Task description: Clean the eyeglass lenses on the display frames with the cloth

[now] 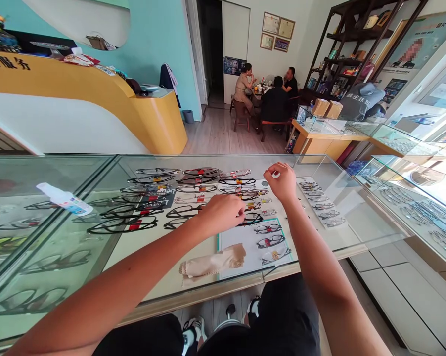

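Note:
Rows of eyeglasses (197, 189) show in and on the glass display counter (152, 291). Over the middle rows is my left hand (226, 212), its fingers curled; whatever it may hold is hidden. My right hand (281, 180) is raised at the right end of the rows, thumb and fingertips pinched near each other, and anything between them is too small to name. A crumpled beige cloth (213, 262) lies near the counter's front edge, below my left hand. To the left, a white spray bottle (65, 199) lies on its side on the glass.
A strip of smaller glasses (321, 202) is right of my right forearm. Further right stands another glass case (419, 202) with eyewear. Beyond the counter are a yellow reception desk (159, 118) and several people seated round a table at the back.

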{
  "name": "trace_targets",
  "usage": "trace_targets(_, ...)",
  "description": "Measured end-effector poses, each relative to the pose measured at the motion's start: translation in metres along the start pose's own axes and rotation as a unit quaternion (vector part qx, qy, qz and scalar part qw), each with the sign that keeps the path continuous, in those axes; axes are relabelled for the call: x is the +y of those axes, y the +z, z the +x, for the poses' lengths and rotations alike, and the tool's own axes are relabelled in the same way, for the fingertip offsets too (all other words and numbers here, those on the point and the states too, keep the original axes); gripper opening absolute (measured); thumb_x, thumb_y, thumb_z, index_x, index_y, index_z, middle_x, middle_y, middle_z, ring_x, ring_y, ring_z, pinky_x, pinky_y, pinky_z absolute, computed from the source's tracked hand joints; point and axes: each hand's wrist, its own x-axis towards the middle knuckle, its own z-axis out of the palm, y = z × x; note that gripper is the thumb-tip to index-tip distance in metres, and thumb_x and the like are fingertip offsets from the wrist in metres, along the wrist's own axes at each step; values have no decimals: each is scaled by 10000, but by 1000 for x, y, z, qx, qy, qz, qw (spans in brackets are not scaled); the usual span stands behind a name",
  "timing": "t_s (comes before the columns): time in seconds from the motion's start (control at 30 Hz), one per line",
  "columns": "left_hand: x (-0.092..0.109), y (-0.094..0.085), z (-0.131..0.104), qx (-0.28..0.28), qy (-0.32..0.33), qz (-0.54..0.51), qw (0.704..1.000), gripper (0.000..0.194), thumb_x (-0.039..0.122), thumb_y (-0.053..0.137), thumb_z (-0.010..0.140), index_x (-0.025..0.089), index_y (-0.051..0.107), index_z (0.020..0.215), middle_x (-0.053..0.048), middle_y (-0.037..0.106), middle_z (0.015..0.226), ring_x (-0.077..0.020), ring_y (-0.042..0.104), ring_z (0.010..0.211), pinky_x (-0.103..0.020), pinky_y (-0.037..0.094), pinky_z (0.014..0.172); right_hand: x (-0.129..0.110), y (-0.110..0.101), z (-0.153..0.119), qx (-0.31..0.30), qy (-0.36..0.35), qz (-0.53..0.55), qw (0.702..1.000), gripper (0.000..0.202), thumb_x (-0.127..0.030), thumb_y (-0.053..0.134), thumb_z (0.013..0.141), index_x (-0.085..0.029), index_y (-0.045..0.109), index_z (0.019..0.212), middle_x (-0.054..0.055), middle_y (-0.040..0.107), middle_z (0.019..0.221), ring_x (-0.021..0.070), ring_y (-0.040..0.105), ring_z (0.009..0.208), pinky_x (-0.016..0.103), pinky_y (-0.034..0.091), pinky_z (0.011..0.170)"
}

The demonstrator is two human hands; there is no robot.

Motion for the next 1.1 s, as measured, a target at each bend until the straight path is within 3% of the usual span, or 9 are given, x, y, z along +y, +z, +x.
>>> trace_targets(0.2,-14,15,10,74,-5,5,997,232,226,593,999,204,820,1046,-121,793,1102,-308,753,1027,-370,513,810,-3,-1,0,0,2,10,1000,176,-231,634,848,-250,587,679,20,707,763,232,597,803,381,449,846)
trace_targets(0.5,-17,28,21,47,-14,4,999,286,202,572,1000,193,855,956,-159,789,1075,-326,741,999,-395,515,842,-8,-3,1,-22,3,1,1000,152,-223,625,858,-249,577,716,17,706,791,226,602,820,376,439,852)
trace_targets(0.63,-15,19,17,49,-12,-11,999,253,224,595,1001,212,845,961,-124,788,1079,-289,734,970,-358,488,789,-3,-9,3,0,13,10,1000,92,-237,608,839,-256,563,761,10,704,794,230,606,816,377,440,842)
trace_targets(0.77,-11,-9,8,106,-26,-103,989,226,356,644,1003,230,831,978,-79,753,1047,-248,703,893,-343,454,742,4,-15,7,34,30,19,999,115,-256,587,821,-266,506,741,-3,652,749,234,605,797,377,435,813)
trace_targets(0.87,-15,-36,0,171,-19,-221,960,255,444,695,966,219,813,940,-75,732,1070,-225,687,904,-344,486,805,6,-15,7,38,23,25,999,145,-259,575,805,-267,474,702,-6,606,703,230,585,765,364,418,768)
trace_targets(0.93,-22,-47,-6,198,-28,-320,926,299,508,752,923,214,800,928,-82,754,1101,-241,704,984,-351,517,864,4,-11,5,23,16,30,999,157,-261,569,799,-266,465,682,-5,593,686,221,561,734,355,404,740)
trace_targets(1.0,-32,-49,-14,204,-51,-427,880,386,590,812,876,213,793,958,-87,791,1122,-254,724,1028,-360,546,903,-1,-5,1,-10,12,41,999,157,-258,567,794,-265,469,671,-6,588,677,212,541,714,350,395,727)
trace_targets(1.1,-49,-35,-34,194,-95,-552,805,512,675,894,795,215,786,991,-82,822,1092,-241,747,999,-365,583,917,-14,6,-8,-85,-4,76,993,158,-243,588,786,-259,497,657,-8,586,666,203,535,715,342,401,733)
